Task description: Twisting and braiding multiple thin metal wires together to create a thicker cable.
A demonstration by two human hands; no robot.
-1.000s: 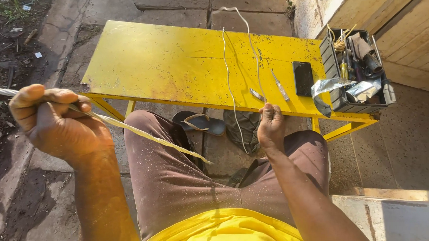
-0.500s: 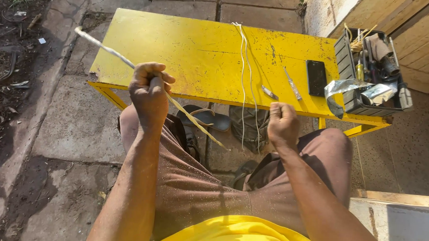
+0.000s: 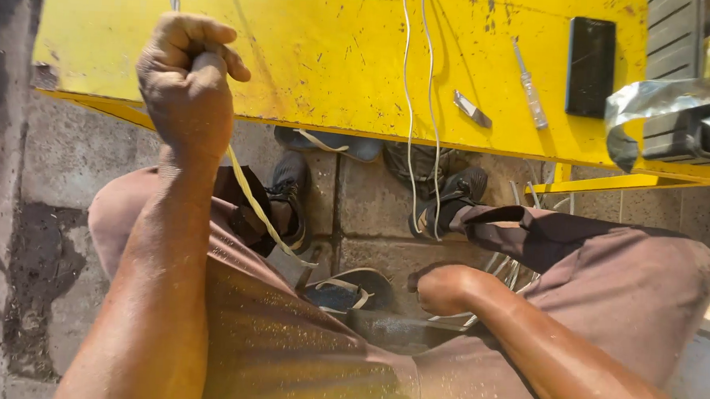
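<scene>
The pale cable (image 3: 251, 199) runs through our left hand (image 3: 186, 76), which is clenched into a fist around it, raised in front of the yellow desk (image 3: 313, 54); one end climbs past the desk's top edge, the other slants down across our left knee toward the shoes on the paved floor (image 3: 370, 216). Our right hand (image 3: 440, 289) sits low between our knees, closed on something near a bundle of thin wires, though we cannot tell exactly what its grip holds. Two thin white wires (image 3: 413, 106) hang over the desk's front edge and down to the floor. On the desk lie a small metal blade (image 3: 472, 109), a slim screwdriver (image 3: 530, 89) and a dark phone (image 3: 591, 66), well apart from both hands.

We judge the risks as these: the cable could slip through the fist if the pull is sharp, or its trailing end could whip the hanging wires and drag them off the desk. The loose end could also snag the shoes below.
</scene>
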